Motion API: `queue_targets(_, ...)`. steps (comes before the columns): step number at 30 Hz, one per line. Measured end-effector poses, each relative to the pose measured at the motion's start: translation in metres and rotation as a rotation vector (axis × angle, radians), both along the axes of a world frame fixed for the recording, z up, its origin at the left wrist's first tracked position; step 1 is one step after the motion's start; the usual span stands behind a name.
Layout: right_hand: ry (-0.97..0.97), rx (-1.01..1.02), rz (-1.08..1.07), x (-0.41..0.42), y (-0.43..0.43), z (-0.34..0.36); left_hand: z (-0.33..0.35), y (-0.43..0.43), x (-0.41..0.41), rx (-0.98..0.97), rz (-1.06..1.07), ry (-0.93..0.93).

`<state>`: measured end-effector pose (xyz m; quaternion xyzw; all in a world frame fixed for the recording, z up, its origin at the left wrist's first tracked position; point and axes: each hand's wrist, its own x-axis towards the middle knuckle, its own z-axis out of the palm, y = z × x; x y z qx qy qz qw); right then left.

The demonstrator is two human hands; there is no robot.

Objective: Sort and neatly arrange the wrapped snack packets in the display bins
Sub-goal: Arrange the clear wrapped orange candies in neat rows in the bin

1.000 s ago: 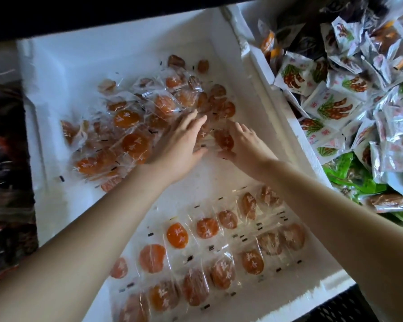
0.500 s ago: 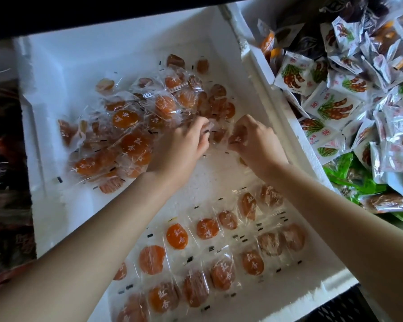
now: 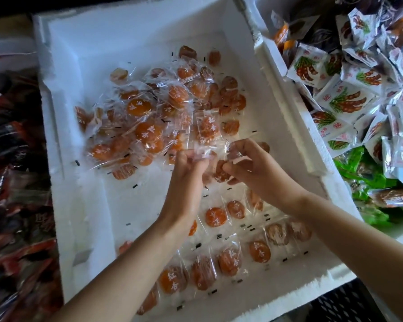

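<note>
A few held packets (image 3: 219, 171), clear crinkled film round flat brownish-orange dried fruit, hang between the two hands above the middle of the white foam bin (image 3: 91, 201). The left hand (image 3: 188, 164) has its fingers curled round bunched film. The right hand (image 3: 254, 169) pinches the film with thumb and fingertips. Glare and blur hide how many packets each one has.

Beyond the hands lies a loose pile (image 3: 147, 123) of the same apricot packets, overlapping at all angles, white characters printed on the film. Near the front, neat rows (image 3: 230, 254) of them lie flat side by side, partly covered by both forearms. The bin's walls are rough and crumbly at the rim.

To the right, a heap of white date packets (image 3: 346, 101) with red fruit and green leaves printed on them is cut off by the frame edge. Green packets (image 3: 361, 175) show under them. To the left, dark red-and-black packets (image 3: 14, 182) are too dim and blurred to read.
</note>
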<state>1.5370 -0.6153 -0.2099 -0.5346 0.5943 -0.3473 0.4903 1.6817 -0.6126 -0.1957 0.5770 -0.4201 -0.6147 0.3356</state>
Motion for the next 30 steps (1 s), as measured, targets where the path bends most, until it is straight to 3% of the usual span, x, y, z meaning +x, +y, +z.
queue_targets(6,0.111,0.103,0.053,0.005,0.011,-0.006,-0.007,0.016,0.013,0.054,-0.021,-0.015)
queue_targets(10,-0.047,0.125,0.053,0.007,0.012,0.001,-0.003,0.017,0.033,0.037,-0.148,-0.066)
queue_targets(14,0.25,0.037,0.238,0.007,0.012,0.008,-0.004,0.016,0.051,0.009,-0.345,-0.152)
queue_targets(17,0.331,-0.035,0.333,0.017,0.014,0.016,-0.006,0.015,0.054,-0.044,-0.408,-0.228)
queue_targets(19,0.294,-0.089,0.333,0.026,0.013,0.019,-0.005,0.015,0.053,-0.083,-0.379,-0.239)
queue_targets(22,0.224,-0.201,0.152,0.028,-0.004,0.017,-0.009,0.01,0.06,-0.116,-0.246,-0.221)
queue_targets(25,0.382,-0.285,-0.067,0.019,-0.042,0.002,-0.009,0.008,0.07,-0.087,-0.135,-0.133)
queue_targets(30,0.639,-0.133,-0.061,0.024,-0.09,-0.028,-0.017,0.007,0.083,-0.046,-0.001,-0.09)
